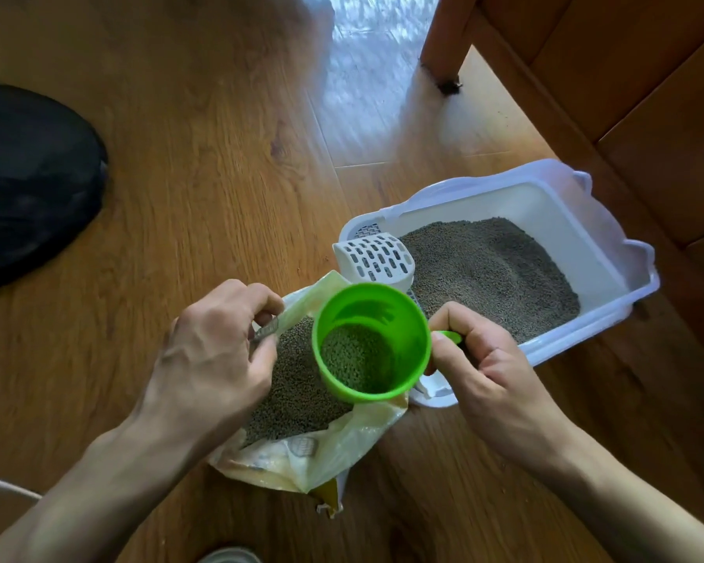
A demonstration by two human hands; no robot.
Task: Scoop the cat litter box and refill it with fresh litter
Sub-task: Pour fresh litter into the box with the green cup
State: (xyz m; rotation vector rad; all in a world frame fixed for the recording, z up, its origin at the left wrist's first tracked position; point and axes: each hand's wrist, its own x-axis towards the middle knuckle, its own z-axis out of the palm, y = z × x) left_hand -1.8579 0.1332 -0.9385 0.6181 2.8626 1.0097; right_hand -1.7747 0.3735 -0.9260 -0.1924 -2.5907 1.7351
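Note:
A white litter box (610,253) sits on the wooden floor at the right, holding a bed of grey litter (488,270). A white slotted scoop (376,260) rests at its near left corner. An open cream litter bag (342,444) lies on the floor in front of me, grey pellets showing inside. My left hand (208,359) pinches the bag's upper left edge and holds it open. My right hand (492,375) grips the handle of a green cup (370,343), upright above the bag's mouth and partly filled with litter.
A black bag or cushion (29,180) lies at the far left. A wooden furniture leg (444,42) and wooden panels (647,95) stand behind and right of the box. A white cord (5,485) crosses the lower left, and a round rim (228,556) shows at the bottom edge.

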